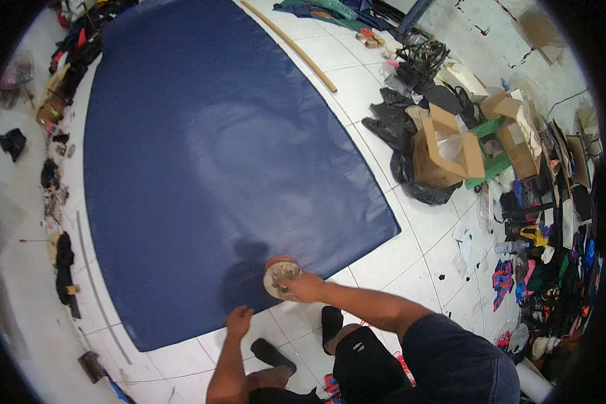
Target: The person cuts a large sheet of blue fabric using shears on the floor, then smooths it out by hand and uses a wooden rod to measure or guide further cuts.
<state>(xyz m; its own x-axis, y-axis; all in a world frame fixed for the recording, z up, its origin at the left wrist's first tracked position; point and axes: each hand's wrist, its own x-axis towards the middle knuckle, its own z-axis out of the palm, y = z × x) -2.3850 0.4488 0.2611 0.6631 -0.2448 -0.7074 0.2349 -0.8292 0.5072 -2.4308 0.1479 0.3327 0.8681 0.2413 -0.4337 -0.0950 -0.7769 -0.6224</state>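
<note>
A large dark blue sheet lies spread on the white tiled floor, its surface smooth and shiny. Just above its near edge, my right hand grips a thick round roll that looks like packing tape, with a pale, worn flat side and a brownish rim. A shadow falls on the sheet to the left of the roll. My left hand is by the sheet's near edge, left of the roll; it holds nothing that I can see, and its fingers are slightly bent and apart from the thumb.
A long wooden stick lies along the sheet's far right side. Right of it are an open cardboard box, black plastic bags and piles of cloth scraps. Clutter lines the left wall. My feet stand near the front edge.
</note>
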